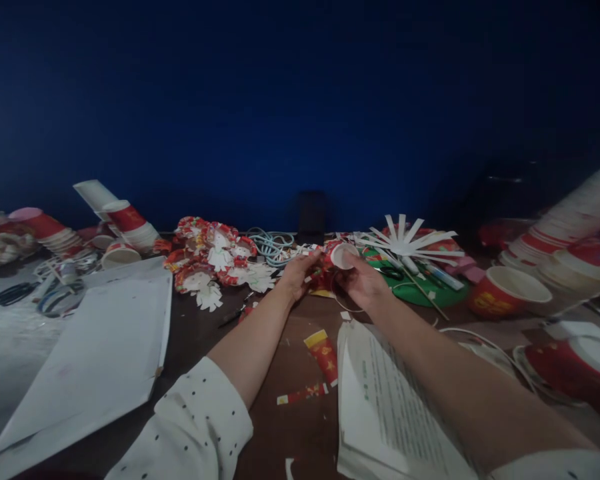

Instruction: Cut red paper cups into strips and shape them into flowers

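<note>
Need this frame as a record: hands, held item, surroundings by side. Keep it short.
left hand: fingers bent near the held piece; exact grip unclear
right hand: holds red-and-white paper cup piece, round white end showing
between forearms: red-and-gold paper scraps on brown tabletop
beside right forearm: white printed paper sheets
left side: large flat white sheet
right side: white paper starburst; upright red paper cup
background: dark blue wall

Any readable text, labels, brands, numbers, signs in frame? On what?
None legible.
Printed sheets, lower centre: green and dark print, too small and blurred.
Red cup, right: gold markings, too blurred.
Red-and-white piece in the hands: nothing readable.
</note>
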`<state>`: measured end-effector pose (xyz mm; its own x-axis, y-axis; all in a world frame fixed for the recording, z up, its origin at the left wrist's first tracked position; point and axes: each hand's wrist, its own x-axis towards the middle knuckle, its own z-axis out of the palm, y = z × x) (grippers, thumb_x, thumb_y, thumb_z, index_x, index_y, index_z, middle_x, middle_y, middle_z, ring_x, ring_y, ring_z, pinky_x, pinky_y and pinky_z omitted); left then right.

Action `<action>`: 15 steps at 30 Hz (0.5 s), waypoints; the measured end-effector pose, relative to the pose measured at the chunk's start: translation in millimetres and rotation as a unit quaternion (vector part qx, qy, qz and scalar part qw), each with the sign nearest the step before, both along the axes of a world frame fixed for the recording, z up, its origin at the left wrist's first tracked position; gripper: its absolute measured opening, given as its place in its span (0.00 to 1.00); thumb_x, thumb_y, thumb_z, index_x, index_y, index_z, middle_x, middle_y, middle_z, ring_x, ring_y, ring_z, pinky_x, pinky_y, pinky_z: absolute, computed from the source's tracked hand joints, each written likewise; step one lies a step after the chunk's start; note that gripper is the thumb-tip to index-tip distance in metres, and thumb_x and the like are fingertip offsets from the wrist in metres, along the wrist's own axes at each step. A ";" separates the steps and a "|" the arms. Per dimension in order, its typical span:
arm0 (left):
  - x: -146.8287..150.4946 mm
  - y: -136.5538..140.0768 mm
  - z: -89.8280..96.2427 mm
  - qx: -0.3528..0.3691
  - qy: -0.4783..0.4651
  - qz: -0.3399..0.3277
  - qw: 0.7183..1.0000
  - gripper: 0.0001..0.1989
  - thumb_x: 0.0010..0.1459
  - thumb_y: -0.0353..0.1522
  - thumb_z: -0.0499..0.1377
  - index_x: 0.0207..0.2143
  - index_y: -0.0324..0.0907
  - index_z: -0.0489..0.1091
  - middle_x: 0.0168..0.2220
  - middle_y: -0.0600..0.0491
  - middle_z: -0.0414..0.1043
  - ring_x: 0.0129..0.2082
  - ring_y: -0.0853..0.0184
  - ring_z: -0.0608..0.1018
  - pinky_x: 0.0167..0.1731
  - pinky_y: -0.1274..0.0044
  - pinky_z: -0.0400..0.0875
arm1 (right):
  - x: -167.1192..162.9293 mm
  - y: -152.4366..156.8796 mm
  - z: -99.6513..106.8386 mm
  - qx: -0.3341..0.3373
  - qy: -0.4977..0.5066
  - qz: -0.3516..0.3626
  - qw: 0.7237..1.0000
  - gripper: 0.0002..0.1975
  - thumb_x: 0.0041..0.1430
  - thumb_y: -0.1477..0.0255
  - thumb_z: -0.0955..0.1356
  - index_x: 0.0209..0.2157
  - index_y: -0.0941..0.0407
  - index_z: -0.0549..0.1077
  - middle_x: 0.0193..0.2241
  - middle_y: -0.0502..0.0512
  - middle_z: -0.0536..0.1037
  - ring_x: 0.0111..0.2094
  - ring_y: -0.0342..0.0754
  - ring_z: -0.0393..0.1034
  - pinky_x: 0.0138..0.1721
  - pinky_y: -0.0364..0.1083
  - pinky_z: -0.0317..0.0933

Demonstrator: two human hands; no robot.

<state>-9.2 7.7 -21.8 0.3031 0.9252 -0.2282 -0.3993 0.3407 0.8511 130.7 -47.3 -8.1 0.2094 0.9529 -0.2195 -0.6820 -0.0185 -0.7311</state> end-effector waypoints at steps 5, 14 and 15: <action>-4.5 1.3 2.7 0.194 0.118 0.267 0.937 0.08 0.52 0.32 0.66 0.36 0.42 0.74 0.35 0.53 0.74 0.40 0.68 0.76 0.44 0.78 0.68 | -2.7 2.5 -2.8 -0.048 0.028 -0.018 0.998 0.08 0.51 0.78 0.74 0.32 0.53 0.74 0.26 0.46 0.81 0.26 0.41 0.75 0.25 0.38 0.70; -5.2 -37.5 31.8 0.401 0.195 0.156 0.882 0.13 0.52 0.25 0.59 0.39 0.44 0.77 0.49 0.45 0.74 0.60 0.55 0.68 0.63 0.66 0.57 | -26.2 -10.4 -3.4 -0.012 0.082 0.113 0.990 0.07 0.56 0.79 0.69 0.37 0.55 0.74 0.30 0.49 0.83 0.30 0.45 0.78 0.32 0.43 0.76; -7.7 -42.3 29.6 0.426 0.224 0.133 0.866 0.15 0.51 0.24 0.59 0.42 0.44 0.77 0.52 0.45 0.74 0.61 0.54 0.67 0.64 0.65 0.55 | -27.6 -11.2 -4.0 -0.030 0.087 0.116 0.989 0.06 0.57 0.79 0.68 0.36 0.55 0.74 0.29 0.50 0.82 0.28 0.44 0.78 0.31 0.43 0.75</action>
